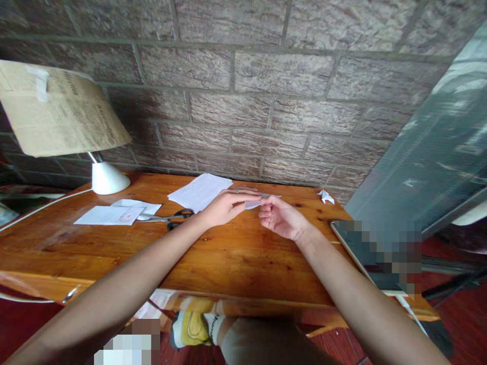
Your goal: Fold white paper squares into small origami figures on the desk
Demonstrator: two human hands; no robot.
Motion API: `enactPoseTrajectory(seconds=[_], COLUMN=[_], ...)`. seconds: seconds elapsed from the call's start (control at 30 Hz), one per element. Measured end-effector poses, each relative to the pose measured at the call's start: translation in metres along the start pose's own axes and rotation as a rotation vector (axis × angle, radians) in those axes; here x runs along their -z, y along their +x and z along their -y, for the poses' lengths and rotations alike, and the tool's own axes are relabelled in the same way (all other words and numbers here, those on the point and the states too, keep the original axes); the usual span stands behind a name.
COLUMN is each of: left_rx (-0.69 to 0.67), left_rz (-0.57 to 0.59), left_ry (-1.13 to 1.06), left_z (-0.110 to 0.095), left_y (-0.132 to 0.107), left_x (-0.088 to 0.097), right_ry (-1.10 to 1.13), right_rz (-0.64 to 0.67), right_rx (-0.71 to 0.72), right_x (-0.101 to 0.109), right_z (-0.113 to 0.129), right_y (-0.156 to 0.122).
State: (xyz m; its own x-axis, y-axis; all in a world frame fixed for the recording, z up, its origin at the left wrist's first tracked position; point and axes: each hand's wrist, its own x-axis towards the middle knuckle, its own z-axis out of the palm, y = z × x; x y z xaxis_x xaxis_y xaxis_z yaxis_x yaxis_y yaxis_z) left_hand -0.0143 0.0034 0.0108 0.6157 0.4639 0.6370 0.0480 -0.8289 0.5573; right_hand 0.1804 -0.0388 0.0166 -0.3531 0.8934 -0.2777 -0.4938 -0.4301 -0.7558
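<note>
A small folded piece of paper (pixel 253 204) is between my two hands, above the wooden table. My left hand (pixel 230 205) has its fingers stretched along the paper's top, with the thumb beneath, so the sheet sits between them. A ring shows on one finger. From the other side my right hand (pixel 281 215) pinches the paper's edge between thumb and forefinger, its other fingers curled in. Part of the paper is hidden behind the fingers. Close to my left forearm lie black-handled scissors (pixel 177 219), and behind that hand is a stack of white sheets (pixel 200 190).
A lamp (pixel 108 177) with a newsprint shade stands at the left, its cord running off the table (pixel 236 258). Near it lie white papers (pixel 108 215), touching the scissor blades. A folded paper figure (pixel 326 196) and a tablet (pixel 365 253) are at the right. A brick wall backs the table.
</note>
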Motion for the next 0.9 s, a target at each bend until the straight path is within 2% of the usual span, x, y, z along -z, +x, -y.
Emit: enactPoseTrajectory(seconds=[0.1,0.23,0.3,0.4,0.47,0.53,0.63,0.7,0.9], left_rx=[0.117,0.284,0.346,0.442,0.467,0.456,0.43,0.426,0.463], left_rz=[-0.092,-0.248,-0.272,-0.239,-0.182,-0.125,-0.061,-0.04,-0.024], left_ry=[-0.072,-0.253,-0.381,-0.533,-0.558,-0.548,-0.525,-0.517,-0.523], left_z=[0.007,0.008,0.008,0.007,0.007,0.007,0.006,0.006,0.005], left_y=[-0.002,0.002,0.005,0.006,0.005,0.004,0.004,0.003,0.004], left_x=[-0.007,-0.005,-0.003,-0.001,-0.002,-0.005,-0.009,-0.01,-0.012], right_ry=[-0.062,-0.306,-0.4,-0.512,-0.61,-0.712,-0.8,-0.811,-0.756], right_rz=[0.036,0.074,0.051,-0.174,-0.302,-0.294,-0.169,-0.119,-0.143], right_rx=[-0.027,0.087,0.285,0.752,0.937,0.908,0.751,0.709,0.659], right_x=[-0.001,-0.002,-0.002,0.001,0.004,0.005,0.004,0.003,0.003], right_z=[0.001,0.005,0.009,0.017,0.02,0.017,0.006,-0.001,-0.006], right_y=[-0.004,-0.013,-0.016,-0.016,-0.014,-0.01,-0.005,-0.003,0.0])
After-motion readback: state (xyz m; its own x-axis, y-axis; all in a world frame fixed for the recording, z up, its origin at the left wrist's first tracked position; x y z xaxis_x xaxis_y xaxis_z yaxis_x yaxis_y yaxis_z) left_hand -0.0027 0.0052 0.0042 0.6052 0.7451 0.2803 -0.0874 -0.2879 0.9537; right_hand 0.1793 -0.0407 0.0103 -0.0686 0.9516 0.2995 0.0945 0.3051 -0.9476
